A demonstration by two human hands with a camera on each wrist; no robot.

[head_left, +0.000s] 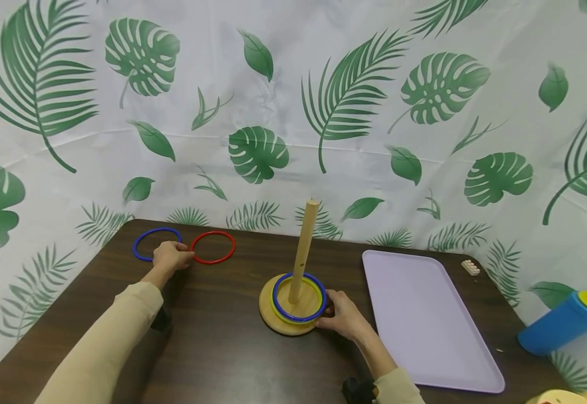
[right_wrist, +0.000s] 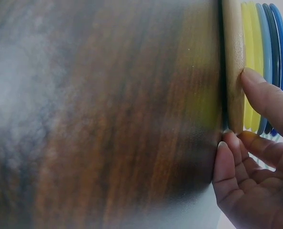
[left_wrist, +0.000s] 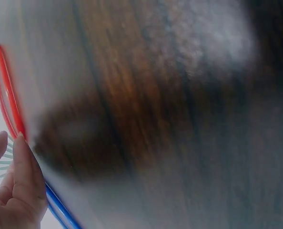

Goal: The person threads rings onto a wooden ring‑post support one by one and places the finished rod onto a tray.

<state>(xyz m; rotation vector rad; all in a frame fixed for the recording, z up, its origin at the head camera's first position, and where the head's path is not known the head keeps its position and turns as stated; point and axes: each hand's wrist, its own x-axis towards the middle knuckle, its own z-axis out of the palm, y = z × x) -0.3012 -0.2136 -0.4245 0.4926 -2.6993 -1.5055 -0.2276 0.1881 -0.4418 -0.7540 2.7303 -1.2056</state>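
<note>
On the dark table stands a round wooden base [head_left: 268,314] with an upright wooden peg [head_left: 305,241]. Several stacked rings, yellow ones below and a blue ring [head_left: 319,313] on top, lie around the peg. My right hand [head_left: 345,315] grips the base's right edge, with the thumb [right_wrist: 263,88] on the rim and the fingers lower down. At the far left, my left hand [head_left: 171,257] reaches to a red ring [head_left: 213,262], index fingertip right at its near edge and thumb apart. Another blue ring [head_left: 141,240] lies just behind this hand, partly hidden by it.
A pale lilac tray [head_left: 425,314] lies on the right of the table [head_left: 212,336]. Beyond it is a small cream block [head_left: 471,267]. A blue cylinder with a yellow top [head_left: 561,325] stands at the right edge. A leaf-print cloth [head_left: 283,112] hangs behind the table.
</note>
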